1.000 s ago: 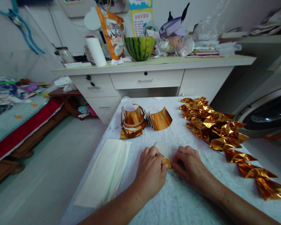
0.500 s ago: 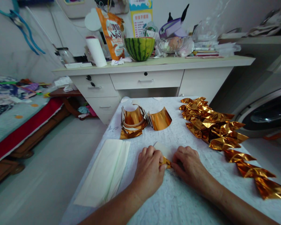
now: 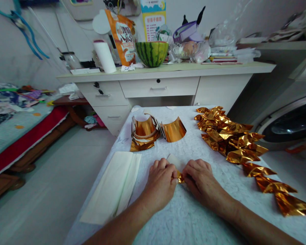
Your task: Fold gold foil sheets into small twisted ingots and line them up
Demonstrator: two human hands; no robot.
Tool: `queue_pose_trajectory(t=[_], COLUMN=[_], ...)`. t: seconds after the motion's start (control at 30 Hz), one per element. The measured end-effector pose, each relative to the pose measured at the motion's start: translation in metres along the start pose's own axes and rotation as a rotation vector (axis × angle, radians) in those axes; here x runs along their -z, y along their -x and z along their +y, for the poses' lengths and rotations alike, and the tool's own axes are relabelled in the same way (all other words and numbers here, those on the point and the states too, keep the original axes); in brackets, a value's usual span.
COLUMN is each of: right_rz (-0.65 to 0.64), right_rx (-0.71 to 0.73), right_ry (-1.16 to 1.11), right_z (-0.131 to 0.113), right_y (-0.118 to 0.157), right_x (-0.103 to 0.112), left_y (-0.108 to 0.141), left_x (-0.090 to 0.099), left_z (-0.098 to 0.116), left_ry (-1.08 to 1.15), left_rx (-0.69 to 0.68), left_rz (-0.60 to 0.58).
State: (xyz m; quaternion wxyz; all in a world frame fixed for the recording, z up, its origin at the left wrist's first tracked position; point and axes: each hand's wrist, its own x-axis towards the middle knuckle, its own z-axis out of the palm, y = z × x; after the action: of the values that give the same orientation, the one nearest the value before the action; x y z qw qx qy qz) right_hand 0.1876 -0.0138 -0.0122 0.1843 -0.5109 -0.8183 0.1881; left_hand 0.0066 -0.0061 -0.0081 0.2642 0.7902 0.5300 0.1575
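Note:
Both hands meet over a small piece of gold foil paper (image 3: 180,177) at the middle of the cloth-covered table (image 3: 173,217). My left hand (image 3: 162,185) pinches its left end, and my right hand (image 3: 201,182) pinches its right end. A pale sheet (image 3: 175,161) lies flat just behind the foil piece, partly hidden by the fingers. Farther back stand curled gold sheets, a nested stack (image 3: 145,131) and a single curved one (image 3: 174,130). Folded gold foil pieces (image 3: 228,132) form a pile along the right side.
A folded whitish paper (image 3: 112,187) lies left of my left forearm. Behind the table is a white desk (image 3: 159,85) bearing a watermelon half (image 3: 152,53), an orange pouch (image 3: 122,39) and a white roll (image 3: 105,56). A bed (image 3: 17,132) stands at the left, a washing machine (image 3: 290,115) at the right.
My right hand has moved left, closer to my left hand, and now grips the foil's right end. Less of the foil shows between the hands. The view has shifted slightly.

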Motion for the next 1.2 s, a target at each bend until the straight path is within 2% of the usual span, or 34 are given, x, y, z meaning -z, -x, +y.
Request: queue_pose_trajectory(t=[0.27, 0.6, 0.87, 1.03, 1.2], right_rz=[0.012, 0.146, 0.145, 0.143, 0.193], right_rx=[-0.046, -0.100, -0.107, -0.100, -0.033], right_ry=[0.062, 0.124, 0.161, 0.116, 0.011], right_z=[-0.006, 0.007, 0.024, 0.026, 0.019], right_y=[-0.002, 0.004, 0.012, 0.012, 0.011], right_x=[-0.003, -0.008, 0.000, 0.004, 0.010], left_y=[0.000, -0.001, 0.001, 0.000, 0.000], left_x=[0.004, 0.004, 0.006, 0.006, 0.007], left_z=[0.000, -0.002, 0.000, 0.000, -0.001], left_ry=[0.033, 0.041, 0.054, 0.056, 0.048], left_rx=[-0.009, 0.004, 0.014, 0.019, 0.004], left_rz=[-0.029, -0.035, -0.039, -0.060, -0.057])
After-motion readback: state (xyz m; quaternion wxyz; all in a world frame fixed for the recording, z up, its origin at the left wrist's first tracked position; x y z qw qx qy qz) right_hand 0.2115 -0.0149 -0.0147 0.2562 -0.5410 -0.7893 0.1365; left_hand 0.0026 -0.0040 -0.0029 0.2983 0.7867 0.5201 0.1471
